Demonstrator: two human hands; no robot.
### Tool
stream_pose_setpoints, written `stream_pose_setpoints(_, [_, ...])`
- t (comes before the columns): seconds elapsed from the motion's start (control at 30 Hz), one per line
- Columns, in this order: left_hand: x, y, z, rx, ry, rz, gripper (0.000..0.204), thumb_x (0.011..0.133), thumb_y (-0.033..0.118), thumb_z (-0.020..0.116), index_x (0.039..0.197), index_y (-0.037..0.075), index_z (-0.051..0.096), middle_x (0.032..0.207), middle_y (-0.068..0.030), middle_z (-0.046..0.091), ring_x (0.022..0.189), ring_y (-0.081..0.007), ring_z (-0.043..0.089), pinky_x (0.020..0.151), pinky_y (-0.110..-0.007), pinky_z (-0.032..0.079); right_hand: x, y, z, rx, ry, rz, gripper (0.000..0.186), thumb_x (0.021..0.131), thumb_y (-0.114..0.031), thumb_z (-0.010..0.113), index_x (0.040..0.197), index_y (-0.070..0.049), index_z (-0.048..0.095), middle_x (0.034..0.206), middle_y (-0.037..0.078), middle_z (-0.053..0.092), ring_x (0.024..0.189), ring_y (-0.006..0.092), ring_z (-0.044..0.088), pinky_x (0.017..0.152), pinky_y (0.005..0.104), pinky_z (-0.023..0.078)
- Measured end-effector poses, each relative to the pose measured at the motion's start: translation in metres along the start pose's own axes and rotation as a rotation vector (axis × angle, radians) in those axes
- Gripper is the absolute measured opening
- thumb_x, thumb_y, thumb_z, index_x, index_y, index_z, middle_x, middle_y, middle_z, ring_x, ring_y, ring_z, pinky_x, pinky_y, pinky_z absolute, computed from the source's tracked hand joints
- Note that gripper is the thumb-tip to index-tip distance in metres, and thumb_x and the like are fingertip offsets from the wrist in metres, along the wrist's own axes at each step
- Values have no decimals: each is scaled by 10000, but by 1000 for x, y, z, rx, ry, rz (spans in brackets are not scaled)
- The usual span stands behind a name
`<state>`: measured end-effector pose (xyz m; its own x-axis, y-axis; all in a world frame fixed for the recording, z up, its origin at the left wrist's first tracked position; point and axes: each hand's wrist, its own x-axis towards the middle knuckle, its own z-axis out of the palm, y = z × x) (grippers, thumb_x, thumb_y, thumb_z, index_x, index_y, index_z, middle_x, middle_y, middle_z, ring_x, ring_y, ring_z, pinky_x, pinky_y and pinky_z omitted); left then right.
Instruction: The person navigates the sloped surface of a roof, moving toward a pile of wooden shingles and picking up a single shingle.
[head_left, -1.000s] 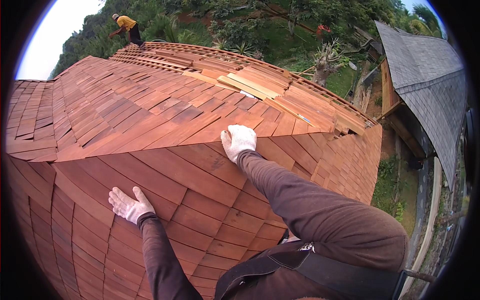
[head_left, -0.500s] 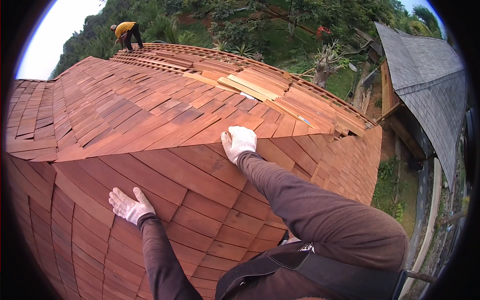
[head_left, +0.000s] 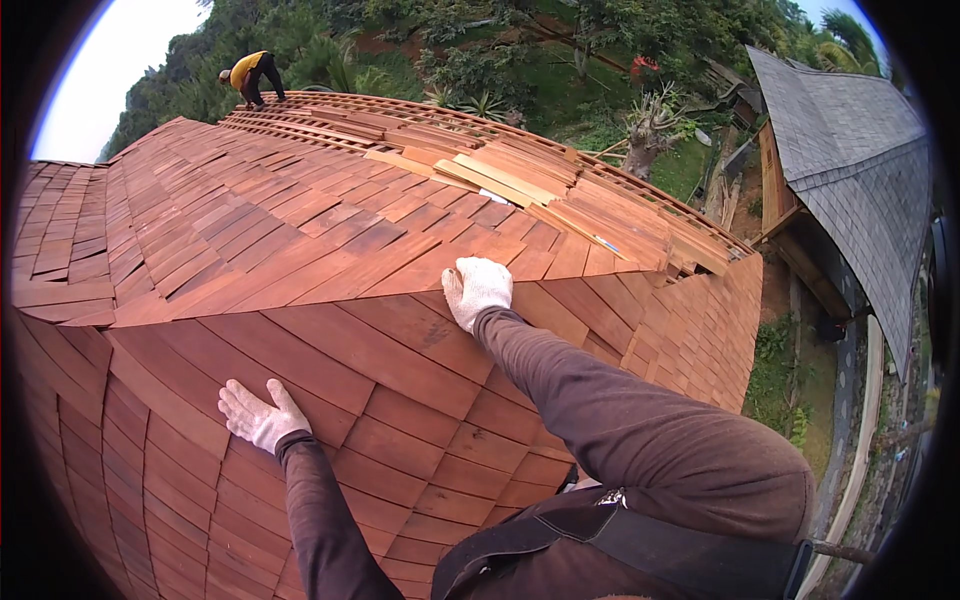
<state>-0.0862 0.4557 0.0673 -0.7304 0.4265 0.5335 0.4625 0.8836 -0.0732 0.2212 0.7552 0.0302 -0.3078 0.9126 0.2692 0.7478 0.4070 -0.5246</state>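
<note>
My left hand (head_left: pixel 263 415), in a pale work glove, lies flat on the reddish-brown wooden shingles (head_left: pixel 410 410) of the near slope. Its fingers are stretched out and the thumb stands apart. Higher up and to the right, my right hand (head_left: pixel 480 292), gloved too, is closed over the roof ridge (head_left: pixel 330 301), where two shingled slopes meet. Its fingertips are partly hidden behind the edge. Dark brown sleeves cover both arms, and a wide black strap (head_left: pixel 690 545) crosses the lower right.
Loose boards (head_left: pixel 505 178) lie on the far slope, with a thin blue-tipped stick (head_left: pixel 608 245) near them. Open battens (head_left: pixel 330 108) show along the far edge. Another person (head_left: pixel 262 75) in a yellow top bends over there. Right of the roof edge, a grey-roofed building (head_left: pixel 860 140) stands lower.
Both my hands stay in place on the roof. The person at the far edge bends lower, and the view shifts slightly.
</note>
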Motion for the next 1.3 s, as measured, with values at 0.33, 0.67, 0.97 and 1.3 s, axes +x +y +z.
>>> stream_pose_setpoints(0.33, [-2, 2, -5, -13, 31, 4, 804, 1118, 568, 529, 1734, 81, 354, 1803, -150, 340, 1678, -365, 261, 1360, -591, 173, -1, -1, -2, 19, 23, -4, 372, 1026, -474, 649, 973, -113, 720, 977, 127, 751, 1049, 377, 704, 982, 539, 508])
stream_pose_setpoints(0.67, [-2, 5, -8, 1, 6, -5, 797, 1126, 561, 531, 1738, 84, 347, 1809, -143, 327, 1687, -347, 243, 1366, -576, 170, -2, 1, -2, 20, 33, -11, 376, 1024, -474, 645, 938, -115, 714, 966, 121, 755, 1042, 366, 707, 975, 538, 509])
stream_pose_setpoints(0.97, [-2, 6, -9, 13, -5, -13, 794, 1126, 556, 531, 1740, 89, 344, 1812, -142, 321, 1685, -347, 246, 1367, -577, 169, -3, 3, 3, 35, 69, -30, 357, 1022, -466, 654, 941, -122, 704, 962, 110, 744, 1041, 364, 699, 973, 535, 502])
stream_pose_setpoints(1.3, [-2, 2, -4, 26, 7, -1, 814, 1136, 597, 478, 1751, 87, 324, 1822, -138, 308, 1693, -345, 229, 1368, -565, 154, -3, 5, 5, 31, 94, -27, 375, 1036, -481, 630, 987, -118, 711, 997, 110, 748, 1068, 353, 695, 1006, 523, 489])
